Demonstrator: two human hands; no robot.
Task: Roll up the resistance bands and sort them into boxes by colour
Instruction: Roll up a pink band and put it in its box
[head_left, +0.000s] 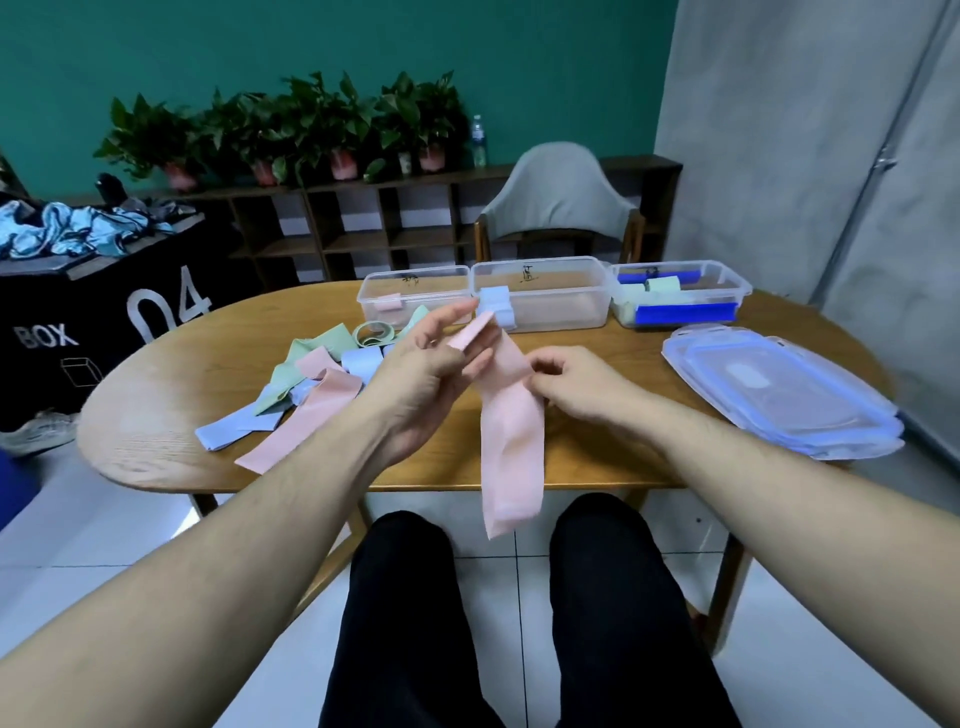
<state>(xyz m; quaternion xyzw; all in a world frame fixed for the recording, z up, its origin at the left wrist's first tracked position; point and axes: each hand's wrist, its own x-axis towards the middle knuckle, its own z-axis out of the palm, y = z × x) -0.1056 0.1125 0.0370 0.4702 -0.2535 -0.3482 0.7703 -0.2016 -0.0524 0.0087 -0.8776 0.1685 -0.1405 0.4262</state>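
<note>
Hands held above an oval wooden table (171, 415), seen from the head camera. A long flat pink resistance band (511, 441) is held between both hands and hangs down past the near table edge, its lower end in front of the black-trousered knees (613, 597). The upper end of the band is supported by the left hand (431, 374), whose fingers are mostly extended, with the band lying across the fingertips and under the thumb. The band's right edge is pinched partway down by the curled fingers of the right hand (576, 384). To the left on the table, a loose pile of unrolled bands (306, 384) in pink, pale blue and pale green is spread, the strips overlapping one another. Along the far edge, three clear plastic boxes are set side by side: the left box (415, 296) with a small pink roll (387, 302) inside, the middle box (540, 293) with a pale blue roll (497, 304) at its front left corner, and the right box (680, 293) with a pale green roll (662, 285) and dark blue items that cannot be made out. A stack of clear lids with blue rims (779, 389) is laid on the table at the right. Beyond the table, a grey upholstered chair (558, 202) is placed.
</note>
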